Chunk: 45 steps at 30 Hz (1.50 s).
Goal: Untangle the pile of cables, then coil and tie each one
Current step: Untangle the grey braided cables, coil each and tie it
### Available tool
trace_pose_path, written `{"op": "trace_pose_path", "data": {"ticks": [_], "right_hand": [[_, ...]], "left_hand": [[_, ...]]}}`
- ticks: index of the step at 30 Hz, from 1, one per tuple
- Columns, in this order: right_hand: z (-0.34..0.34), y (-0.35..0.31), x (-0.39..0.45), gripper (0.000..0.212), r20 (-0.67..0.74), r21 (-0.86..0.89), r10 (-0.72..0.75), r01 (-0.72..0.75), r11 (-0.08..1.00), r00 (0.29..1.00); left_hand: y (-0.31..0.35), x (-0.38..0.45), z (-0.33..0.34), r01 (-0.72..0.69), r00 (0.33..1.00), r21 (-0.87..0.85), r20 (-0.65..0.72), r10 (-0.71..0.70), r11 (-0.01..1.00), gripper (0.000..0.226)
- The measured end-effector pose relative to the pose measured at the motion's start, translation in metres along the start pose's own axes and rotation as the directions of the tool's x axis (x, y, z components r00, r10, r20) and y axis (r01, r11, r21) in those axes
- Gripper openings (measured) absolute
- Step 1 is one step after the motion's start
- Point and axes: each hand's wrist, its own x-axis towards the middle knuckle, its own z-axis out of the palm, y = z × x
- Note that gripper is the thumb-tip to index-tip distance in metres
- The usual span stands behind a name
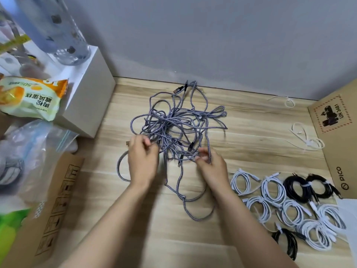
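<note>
I have both hands in the near edge of the tangle of grey braided cables [177,128], which lies in the middle of the wooden floor [251,136], its far loops reaching toward the wall. My left hand [142,161] has its fingers curled in at the left side of the pile, pinching what looks like a strand there, though blur hides the exact grip. My right hand [209,165] pinches a strand on the right. I hold them apart so I can draw the knot open and see which cable runs free. One long loop trails near me, between my forearms. To the near right sit the finished coils [289,207], white and black, each tied, kept aside so they don't get mixed in again. Loose white ties [307,140] wait on the far right, beside a cardboard box [340,144], handy for the next coil.
</note>
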Motion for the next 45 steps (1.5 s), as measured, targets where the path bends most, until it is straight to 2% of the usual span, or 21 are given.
{"op": "trace_pose_path", "data": {"ticks": [1, 3, 6, 7, 9, 12, 15, 17, 19, 22, 25, 30, 33, 34, 35, 36, 37, 38, 39, 41, 45], "right_hand": [[0.001, -0.003, 0.005, 0.025, 0.007, 0.015, -0.02, 0.02, 1.0, 1.0], [0.004, -0.01, 0.015, 0.03, 0.023, 0.066, -0.044, 0.042, 0.997, 0.999], [0.009, -0.012, 0.022, 0.035, 0.015, 0.085, -0.037, 0.036, 0.996, 0.999], [0.011, -0.01, 0.024, 0.037, 0.015, 0.062, -0.036, 0.035, 0.997, 0.999], [0.012, -0.005, 0.023, 0.041, 0.025, 0.051, -0.03, 0.029, 0.998, 0.999], [0.012, 0.0, 0.02, 0.049, 0.05, 0.094, 0.012, -0.017, 0.995, 0.999], [0.009, -0.005, 0.01, 0.076, -0.009, 0.064, -0.023, 0.024, 0.998, 1.0], [0.005, -0.017, -0.001, 0.084, -0.082, -0.059, -0.2, 0.196, 0.979, 0.976], [0.004, -0.033, -0.012, 0.082, -0.06, -0.089, -0.377, 0.371, 0.924, 0.924], [0.002, -0.054, -0.03, 0.068, 0.073, 0.137, -0.49, 0.478, 0.868, 0.869], [-0.001, -0.07, -0.053, 0.052, 0.175, 0.46, -0.437, 0.319, 0.829, 0.882], [-0.005, -0.078, -0.079, 0.05, 0.171, 0.669, -0.397, 0.19, 0.719, 0.902], [-0.008, -0.081, -0.093, 0.043, 0.206, 0.789, -0.392, 0.084, 0.608, 0.897], [-0.009, -0.082, -0.097, 0.041, 0.219, 0.819, -0.399, 0.054, 0.571, 0.89], [-0.011, -0.083, -0.099, 0.041, 0.239, 0.841, -0.406, 0.021, 0.541, 0.882], [-0.014, -0.084, -0.103, 0.041, 0.266, 0.85, -0.412, -0.01, 0.527, 0.872], [-0.018, -0.086, -0.106, 0.042, 0.297, 0.844, -0.406, -0.038, 0.536, 0.864], [-0.022, -0.087, -0.108, 0.044, 0.325, 0.825, -0.38, -0.063, 0.562, 0.866], [-0.026, -0.087, -0.111, 0.045, 0.346, 0.797, -0.342, -0.082, 0.598, 0.874], [-0.034, -0.085, -0.111, 0.045, 0.369, 0.706, -0.251, -0.093, 0.703, 0.895], [-0.05, -0.061, -0.097, 0.047, 0.36, 0.338, -0.035, -0.096, 0.936, 0.932]], "left_hand": [[0.002, -0.005, 0.004, -0.051, 0.993, 0.017, 0.105, 0.049, 0.999, 0.014], [-0.005, -0.007, 0.014, -0.055, 0.953, 0.138, 0.301, 0.01, 0.989, 0.018], [-0.006, 0.002, 0.016, -0.1, 0.921, 0.319, 0.387, -0.033, 0.942, 0.014], [-0.003, 0.006, 0.015, -0.094, 0.931, 0.269, 0.365, -0.012, 0.958, 0.013], [0.011, 0.013, 0.006, 0.003, 0.957, 0.012, 0.29, -0.006, 1.0, 0.018], [0.034, 0.023, -0.008, 0.16, 0.954, -0.354, 0.295, -0.053, 0.921, 0.026], [0.046, 0.025, -0.02, 0.174, 0.935, -0.382, 0.353, -0.031, 0.908, 0.026], [0.054, 0.02, -0.025, 0.162, 0.917, -0.389, 0.399, 0.008, 0.907, 0.024], [0.064, 0.009, -0.03, 0.139, 0.883, -0.401, 0.465, 0.07, 0.905, 0.02], [0.076, -0.009, -0.039, 0.094, 0.845, -0.436, 0.51, 0.16, 0.895, 0.02], [0.077, -0.023, -0.048, 0.142, 0.852, -0.461, 0.508, 0.129, 0.876, 0.02], [0.058, -0.048, -0.056, 0.223, 0.82, -0.415, 0.569, 0.06, 0.882, 0.018], [0.043, -0.061, -0.053, 0.212, 0.889, -0.397, 0.458, -0.008, 0.893, 0.027], [0.037, -0.062, -0.052, 0.291, 0.905, -0.41, 0.411, -0.109, 0.865, 0.036], [0.032, -0.059, -0.052, 0.454, 0.865, -0.437, 0.427, -0.265, 0.777, 0.042], [0.03, -0.055, -0.053, 0.663, 0.736, -0.458, 0.546, -0.401, 0.593, 0.045], [0.031, -0.05, -0.053, 0.833, 0.545, -0.408, 0.722, -0.426, 0.374, 0.049], [0.036, -0.045, -0.055, 0.91, 0.409, -0.346, 0.838, -0.362, 0.227, 0.057], [0.038, -0.039, -0.056, 0.923, 0.385, -0.358, 0.876, -0.289, 0.145, 0.064], [0.042, -0.022, -0.055, 0.879, 0.476, -0.472, 0.854, -0.212, 0.069, 0.066], [0.064, 0.014, -0.06, 0.766, 0.643, -0.634, 0.748, -0.167, 0.11, 0.03]]}}
